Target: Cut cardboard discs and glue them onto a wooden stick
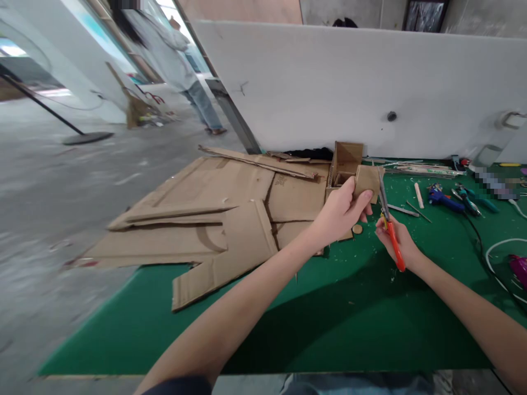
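My left hand is closed around a small brown cardboard piece, held just above the green table. Right behind it stands a small open cardboard box. My right hand grips orange-handled scissors with the blades pointing up and away, close to the right edge of the cardboard piece. A small cardboard disc lies on the table between my hands.
Large flat cardboard sheets cover the table's left and hang over its edge. A blue glue gun, pliers, sticks and cables lie at the right. A white panel backs the table. A person stands far off at the left.
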Action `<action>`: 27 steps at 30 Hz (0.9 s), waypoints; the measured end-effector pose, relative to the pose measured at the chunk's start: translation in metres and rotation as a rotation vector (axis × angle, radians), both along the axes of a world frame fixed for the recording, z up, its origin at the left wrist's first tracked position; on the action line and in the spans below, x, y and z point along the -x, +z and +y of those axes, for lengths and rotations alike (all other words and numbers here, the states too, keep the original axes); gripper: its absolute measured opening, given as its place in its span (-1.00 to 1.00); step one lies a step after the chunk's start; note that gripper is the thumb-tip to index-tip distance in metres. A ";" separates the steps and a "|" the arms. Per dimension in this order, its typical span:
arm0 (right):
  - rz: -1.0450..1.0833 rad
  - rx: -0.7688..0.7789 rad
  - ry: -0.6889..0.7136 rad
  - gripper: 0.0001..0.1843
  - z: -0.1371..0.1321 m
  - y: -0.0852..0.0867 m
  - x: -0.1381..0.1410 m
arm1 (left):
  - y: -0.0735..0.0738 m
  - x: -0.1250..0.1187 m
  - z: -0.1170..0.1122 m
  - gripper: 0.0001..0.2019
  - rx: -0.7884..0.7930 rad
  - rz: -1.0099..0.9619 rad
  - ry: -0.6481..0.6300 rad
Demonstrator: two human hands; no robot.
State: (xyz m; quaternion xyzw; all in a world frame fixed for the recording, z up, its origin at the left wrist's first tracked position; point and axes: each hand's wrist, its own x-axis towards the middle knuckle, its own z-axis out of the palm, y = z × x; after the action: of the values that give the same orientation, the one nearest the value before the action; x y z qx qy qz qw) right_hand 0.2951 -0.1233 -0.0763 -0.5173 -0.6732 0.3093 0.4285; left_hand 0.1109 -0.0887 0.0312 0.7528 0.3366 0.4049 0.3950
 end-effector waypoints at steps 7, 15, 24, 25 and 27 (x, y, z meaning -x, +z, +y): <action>0.054 0.005 0.024 -0.76 0.000 0.001 0.000 | -0.004 -0.003 -0.002 -0.82 0.023 -0.002 -0.012; 0.055 -0.034 0.049 -0.75 0.003 0.004 0.000 | -0.027 -0.014 0.000 -0.80 0.114 -0.147 0.021; 0.011 -0.024 0.023 -0.70 0.004 0.004 0.000 | -0.026 -0.011 0.002 -0.79 0.098 -0.144 0.029; 0.003 -0.027 0.014 -0.68 0.004 0.005 0.000 | -0.025 -0.011 0.003 -0.80 0.092 -0.134 0.025; 0.000 -0.024 -0.002 -0.67 0.003 0.004 0.001 | -0.023 -0.010 0.003 -0.82 0.078 -0.115 0.012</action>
State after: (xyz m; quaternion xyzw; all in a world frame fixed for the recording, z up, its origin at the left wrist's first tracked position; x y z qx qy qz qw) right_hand 0.2944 -0.1204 -0.0724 -0.5129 -0.6763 0.3006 0.4349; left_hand 0.1211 -0.0857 0.0084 0.7103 0.3334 0.4363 0.4404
